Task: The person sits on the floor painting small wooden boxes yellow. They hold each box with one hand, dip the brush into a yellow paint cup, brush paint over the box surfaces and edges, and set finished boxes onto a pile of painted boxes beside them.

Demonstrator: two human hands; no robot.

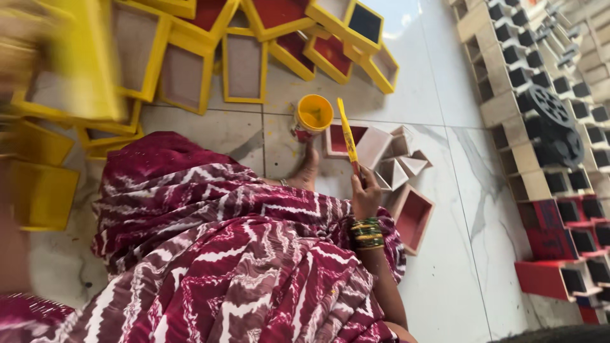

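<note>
1. Right hand (365, 194): raised above the lap, fingers (362, 184) curled and pinched round the lower end of a paintbrush (347, 136). The brush stands nearly upright, its yellow-coated end well above the fingertips, so wet paint is kept off the cloth.
2. Paint pot (312, 116): open, yellow inside, on the floor up and left of the fingertips, near the brush tip for dipping.
3. Left hand (13, 70): a blur at the frame's left edge against a yellow box (82, 63); whether its fingers are spread or closed cannot be told.
4. Unpainted small boxes (397, 162): clustered just beside the right fingertips, within reach.
5. Yellow-framed trays (244, 67): spread on the tiles beyond the pot, apparently drying.
6. Patterned maroon cloth (235, 254): covers the lap below the hand.
</note>
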